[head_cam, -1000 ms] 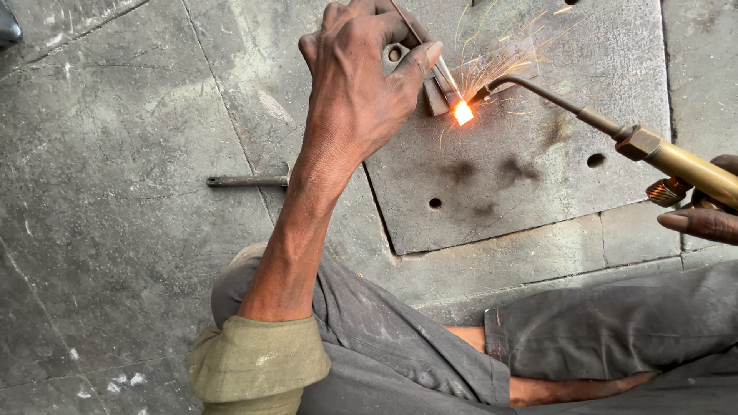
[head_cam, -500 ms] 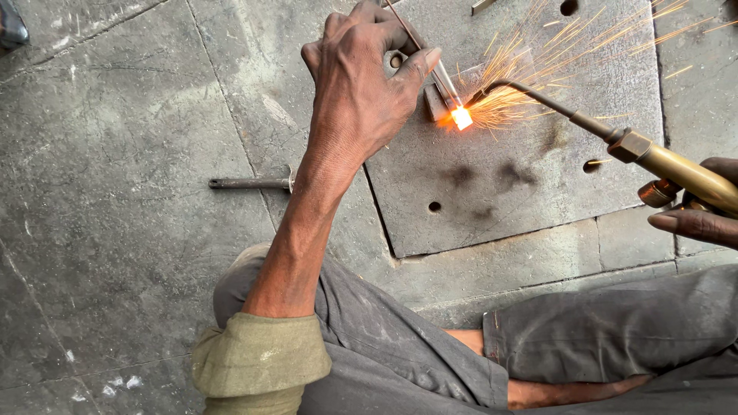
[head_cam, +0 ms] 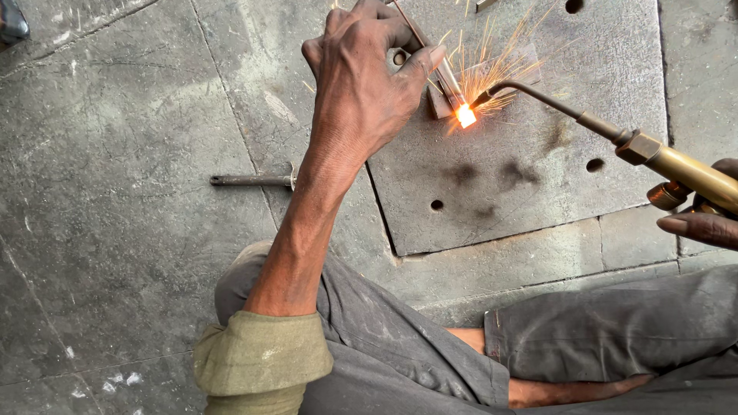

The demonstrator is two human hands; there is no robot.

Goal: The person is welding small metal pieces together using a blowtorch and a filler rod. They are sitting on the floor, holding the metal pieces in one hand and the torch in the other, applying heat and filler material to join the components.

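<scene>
Up at the top of the frame, our left hand [head_cam: 369, 77] is closed around a thin metal rod [head_cam: 440, 65], thumb pressed along it, so that its lower end meets a small metal piece [head_cam: 444, 104] lying on the steel plate [head_cam: 530, 154]. At the right edge our right hand [head_cam: 703, 219] curls around the brass handle of the torch [head_cam: 676, 165]; only the fingertips show, but they are wrapped on it. The torch's bent tip reaches left to the glowing spot [head_cam: 465, 117], where sparks spray up and to the right.

To do this well, we judge that the flame should stay on the joint itself, the rod fed steadily into the glow, and the left wrist kept steady so the small piece does not shift. Fingers sit close to the heat, so the hold on the rod wants to stay high.

Outward, the plate is grey and scorched, with several round holes, and rests on a rough concrete floor [head_cam: 115, 230]. A short steel pin [head_cam: 250, 180] lies on the floor left of centre. Our grey trousers [head_cam: 400, 346] and rolled olive sleeve [head_cam: 261, 357] fill the bottom.
</scene>
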